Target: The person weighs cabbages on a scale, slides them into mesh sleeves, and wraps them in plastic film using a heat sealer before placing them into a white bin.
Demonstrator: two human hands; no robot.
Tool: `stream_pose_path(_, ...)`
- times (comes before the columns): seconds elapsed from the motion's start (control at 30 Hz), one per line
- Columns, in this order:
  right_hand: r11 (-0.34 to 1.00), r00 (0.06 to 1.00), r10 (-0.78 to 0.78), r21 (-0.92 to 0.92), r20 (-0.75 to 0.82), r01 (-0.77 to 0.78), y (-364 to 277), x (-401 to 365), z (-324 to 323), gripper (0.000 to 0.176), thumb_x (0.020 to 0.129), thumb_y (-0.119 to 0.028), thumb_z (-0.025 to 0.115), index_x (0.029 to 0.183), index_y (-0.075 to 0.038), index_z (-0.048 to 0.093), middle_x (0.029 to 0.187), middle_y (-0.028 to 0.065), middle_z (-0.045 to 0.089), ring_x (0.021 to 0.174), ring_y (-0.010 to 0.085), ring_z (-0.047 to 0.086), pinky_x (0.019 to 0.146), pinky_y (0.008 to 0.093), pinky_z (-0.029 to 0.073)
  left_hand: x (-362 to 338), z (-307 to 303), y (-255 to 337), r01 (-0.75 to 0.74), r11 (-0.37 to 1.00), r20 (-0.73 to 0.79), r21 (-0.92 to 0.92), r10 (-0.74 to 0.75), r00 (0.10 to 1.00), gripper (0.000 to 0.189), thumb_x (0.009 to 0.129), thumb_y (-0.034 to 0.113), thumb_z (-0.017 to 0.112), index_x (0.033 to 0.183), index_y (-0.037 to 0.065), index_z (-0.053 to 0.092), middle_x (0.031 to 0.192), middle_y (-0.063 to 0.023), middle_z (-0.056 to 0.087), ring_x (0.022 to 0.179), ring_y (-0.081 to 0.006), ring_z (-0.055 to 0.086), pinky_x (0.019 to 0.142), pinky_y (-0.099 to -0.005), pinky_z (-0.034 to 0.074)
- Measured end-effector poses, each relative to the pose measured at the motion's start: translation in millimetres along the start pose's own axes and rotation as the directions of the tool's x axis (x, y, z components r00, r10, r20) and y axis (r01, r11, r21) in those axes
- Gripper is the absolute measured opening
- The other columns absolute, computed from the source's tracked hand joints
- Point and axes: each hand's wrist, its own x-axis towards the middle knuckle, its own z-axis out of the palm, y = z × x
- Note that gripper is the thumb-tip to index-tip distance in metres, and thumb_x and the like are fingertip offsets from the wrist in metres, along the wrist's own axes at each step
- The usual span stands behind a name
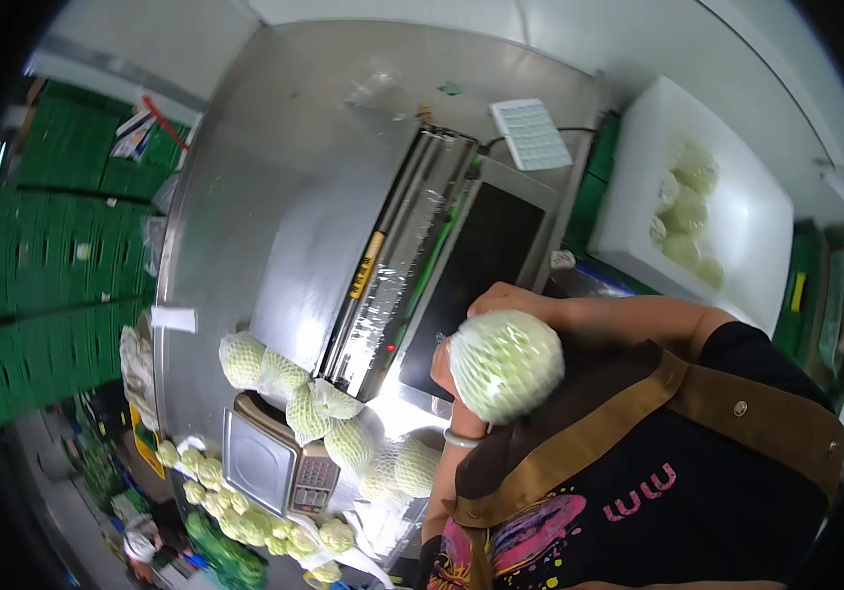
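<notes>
The left hand (445, 371) and right hand (509, 298) grip a pale green vegetable (507, 368) between them, fingers partly hidden, just in front of the brown apron (584, 433) and beside the wrapping machine's (397, 265) near end. Open steel runs along the bench (230, 177) toward its left and far edges. Near left is tighter: netted vegetables (350, 444) crowd the scale (260, 460). A white box (752, 216) bounds the right side.
</notes>
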Motion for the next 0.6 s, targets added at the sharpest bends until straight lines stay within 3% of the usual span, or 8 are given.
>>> stream_pose_path(0.07, 0.962, 0.938, 0.261, 0.016, 0.229, -0.272, -57, -6, -2, 0.033, 0.074, -0.030, 0.064, 0.089, -0.001, 0.067, 0.085, 0.0169, 0.068, 0.083, 0.0330, 0.066, 0.071, 0.0393, 0.050, 12, -9, 36, -0.135, 0.990, 0.001, -0.037, 0.135, 0.991, 0.037, 0.077, 0.033, 0.068, 0.102, 0.006, 0.059, 0.112, -0.0152, 0.052, 0.104, -0.0325, 0.046, 0.087, -0.0442, 0.036)
stream_pose_path(0.1, 0.906, 0.917, 0.293, 0.228, 0.269, -0.357, -50, -22, 9, 0.031, 0.077, -0.030, 0.062, 0.087, -0.001, 0.066, 0.088, 0.0170, 0.068, 0.086, 0.0351, 0.065, 0.074, 0.0418, 0.049, 22, -12, 57, -0.240, 0.970, -0.004, -0.036, 0.240, 0.971, 0.039, 0.078, 0.033, 0.068, 0.105, 0.006, 0.058, 0.119, -0.0158, 0.050, 0.112, -0.0327, 0.044, 0.093, -0.0443, 0.035)
stream_pose_path(0.2, 0.816, 0.943, 0.307, 0.474, 0.128, -0.330, -79, -52, 21, 0.027, 0.081, -0.027, 0.062, 0.092, -0.003, 0.066, 0.091, 0.0177, 0.067, 0.088, 0.0348, 0.064, 0.076, 0.0424, 0.049, 49, -8, 119, -0.419, 0.901, 0.105, -0.112, 0.430, 0.897, 0.045, 0.081, 0.033, 0.067, 0.116, 0.006, 0.055, 0.140, -0.0175, 0.045, 0.134, -0.0330, 0.038, 0.110, -0.0448, 0.030)
stream_pose_path(0.33, 0.847, 0.876, 0.475, 0.225, 0.089, -0.482, -113, -87, 1, 0.025, 0.081, -0.025, 0.063, 0.093, -0.003, 0.066, 0.091, 0.0179, 0.067, 0.086, 0.0335, 0.064, 0.076, 0.0416, 0.050, 40, 5, 182, 0.094, 0.945, 0.610, -0.315, 0.126, 0.782, 0.041, 0.095, 0.035, 0.051, 0.119, 0.003, 0.056, 0.142, -0.0190, 0.041, 0.137, -0.0306, 0.032, 0.113, -0.0415, 0.024)
stream_pose_path(0.43, 0.736, 0.754, 0.657, -0.216, -0.003, -0.642, -118, -125, -37, 0.024, 0.081, -0.024, 0.064, 0.093, -0.003, 0.066, 0.090, 0.0180, 0.067, 0.085, 0.0325, 0.065, 0.076, 0.0409, 0.050, 27, 11, 186, 0.504, 0.758, 0.776, -0.414, 0.005, 0.630, 0.040, 0.096, 0.035, 0.049, 0.119, 0.002, 0.056, 0.137, -0.0193, 0.045, 0.132, -0.0306, 0.038, 0.110, -0.0412, 0.029)
stream_pose_path(0.53, 0.855, 0.772, 0.470, 0.004, -0.427, -0.518, -142, -172, -92, 0.032, 0.087, -0.027, 0.059, 0.106, -0.002, 0.065, 0.105, 0.0176, 0.065, 0.100, 0.0326, 0.063, 0.086, 0.0398, 0.049, 27, 35, 183, 0.807, 0.461, 0.882, -0.369, -0.100, 0.460, 0.040, 0.097, 0.034, 0.046, 0.119, 0.002, 0.056, 0.133, -0.0196, 0.048, 0.128, -0.0305, 0.043, 0.108, -0.0409, 0.033)
stream_pose_path(0.57, 0.876, 0.761, 0.483, 0.226, -0.433, -0.427, -160, -185, -107, 0.051, 0.086, -0.024, 0.065, 0.131, -0.005, 0.050, 0.125, 0.0155, 0.057, 0.111, 0.0272, 0.058, 0.092, 0.0399, 0.047, 27, 48, 180, 0.863, 0.377, 0.904, -0.336, -0.129, 0.409, 0.040, 0.098, 0.034, 0.045, 0.119, 0.001, 0.056, 0.132, -0.0197, 0.050, 0.126, -0.0305, 0.045, 0.107, -0.0408, 0.034)
stream_pose_path(0.6, 0.973, 0.850, 0.224, 0.160, -0.478, -0.166, -172, -194, -117, 0.072, 0.081, -0.030, 0.074, 0.139, -0.003, 0.041, 0.141, 0.0180, 0.041, 0.129, 0.0292, 0.043, 0.105, 0.0415, 0.037, 29, 63, 179, 0.905, 0.300, 0.919, -0.302, -0.160, 0.360, 0.040, 0.098, 0.033, 0.044, 0.119, 0.001, 0.056, 0.130, -0.0198, 0.051, 0.124, -0.0304, 0.047, 0.106, -0.0407, 0.035)
